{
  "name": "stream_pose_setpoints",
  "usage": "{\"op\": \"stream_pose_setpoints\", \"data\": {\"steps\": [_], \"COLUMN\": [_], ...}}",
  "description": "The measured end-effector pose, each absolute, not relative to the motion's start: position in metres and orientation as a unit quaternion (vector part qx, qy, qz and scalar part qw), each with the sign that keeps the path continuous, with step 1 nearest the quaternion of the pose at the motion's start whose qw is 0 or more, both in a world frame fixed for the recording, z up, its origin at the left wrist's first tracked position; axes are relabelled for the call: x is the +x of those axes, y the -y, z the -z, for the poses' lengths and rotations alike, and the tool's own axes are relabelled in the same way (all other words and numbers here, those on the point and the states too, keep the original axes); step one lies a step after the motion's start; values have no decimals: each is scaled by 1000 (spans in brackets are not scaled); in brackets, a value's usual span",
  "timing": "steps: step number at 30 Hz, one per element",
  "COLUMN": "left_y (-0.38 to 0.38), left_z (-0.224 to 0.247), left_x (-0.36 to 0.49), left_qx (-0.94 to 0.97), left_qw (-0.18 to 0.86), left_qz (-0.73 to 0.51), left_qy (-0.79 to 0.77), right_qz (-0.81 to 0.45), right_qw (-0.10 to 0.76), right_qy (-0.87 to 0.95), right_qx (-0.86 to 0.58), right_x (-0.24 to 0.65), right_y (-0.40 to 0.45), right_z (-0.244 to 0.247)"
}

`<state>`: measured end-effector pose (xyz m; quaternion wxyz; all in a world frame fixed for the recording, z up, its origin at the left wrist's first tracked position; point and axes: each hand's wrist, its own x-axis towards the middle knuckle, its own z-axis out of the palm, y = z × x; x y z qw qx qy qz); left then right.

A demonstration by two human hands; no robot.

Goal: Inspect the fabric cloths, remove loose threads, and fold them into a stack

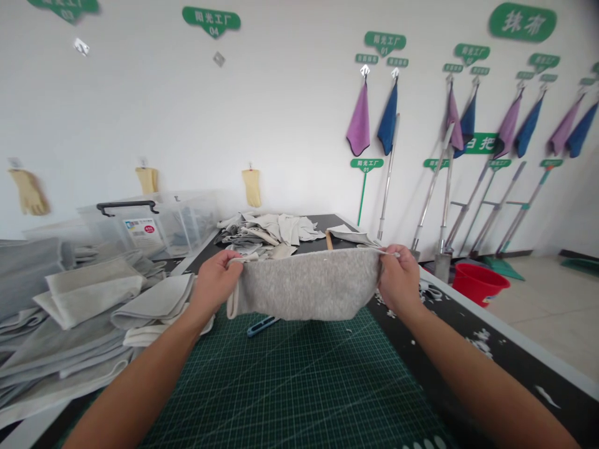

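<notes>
A grey piece of felt-like fabric [309, 285] is stretched between both hands above the green cutting mat [281, 380]. My left hand [216, 280] pinches its upper left corner, where the fabric looks folded over. At the upper right corner, my right hand [400, 277] is closed on the same piece. Beneath the fabric's lower edge, a blue utility knife [262, 325] lies on the mat, partly hidden. Behind the fabric, a wooden stick-like piece [329, 240] shows beside another grey fabric sheet [352, 234].
Folded grey fabric [93, 284] is stacked at the left. A clear plastic box [140, 224] stands behind it. Fabric scraps [276, 228] heap at the table's far end. Scissors [431, 290] and white scraps lie right. A red bucket [480, 284] stands beyond the table edge.
</notes>
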<state>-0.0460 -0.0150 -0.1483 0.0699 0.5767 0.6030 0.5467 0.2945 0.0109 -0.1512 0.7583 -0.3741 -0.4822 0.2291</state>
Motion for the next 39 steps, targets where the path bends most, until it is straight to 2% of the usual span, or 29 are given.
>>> {"op": "stream_pose_setpoints", "data": {"steps": [6,12,16,19,25,28,34,39], "left_y": [-6,-16,-17,-9,25,37,55,67], "left_z": [160,178,185,182,150,134,126,133], "left_x": [-39,-32,-27,-18,19,38,53,56], "left_qx": [602,646,637,646,666,665,637,669], "left_qw": [229,184,214,263,444,503,531,511], "left_qz": [-528,-515,-525,-553,-546,-523,-511,-483], "left_qy": [-554,-533,-522,-457,-248,-178,-226,-240], "right_qz": [-159,-140,-149,-166,-198,-207,-169,-139], "right_qw": [774,758,728,695,596,541,495,531], "right_qy": [538,607,641,670,749,788,821,800], "right_qx": [-293,-194,-192,-201,-212,-210,-228,-243], "right_x": [279,249,237,231,215,212,219,226], "right_y": [-14,2,12,18,32,39,41,33], "right_z": [63,8,9,15,28,34,38,35]}}
